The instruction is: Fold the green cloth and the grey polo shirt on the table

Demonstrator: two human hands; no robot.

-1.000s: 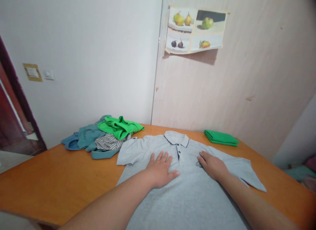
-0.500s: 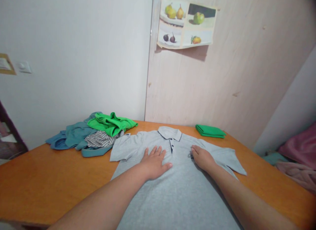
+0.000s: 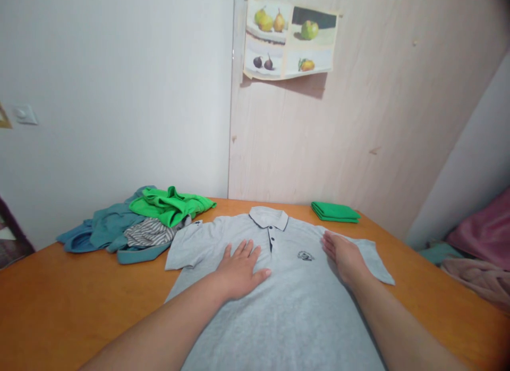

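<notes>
A light grey polo shirt (image 3: 279, 307) lies face up and spread out, its collar at the far end and its lower part running out of view toward me. Two dark buttons show below the collar, and a small dark emblem sits on the chest. My left hand (image 3: 241, 270) rests flat on the chest with fingers spread. Near the sleeve on the right, my right hand (image 3: 346, 258) lies against the shirt on its edge, fingers stretched out and close together. Neither hand grips any cloth. My right hand and forearm hide part of that sleeve.
Beneath the shirt is an orange-brown table (image 3: 99, 312). A loose pile of clothes, with a bright green garment (image 3: 171, 205) on top, lies at the back left. A folded green cloth (image 3: 335, 212) sits at the back right. Pink fabric (image 3: 484, 233) is beyond the table's right side.
My right hand has slid right from the chest emblem toward the sleeve, uncovering the emblem. The left hand stays flat on the shirt. The view has shifted slightly to the right.
</notes>
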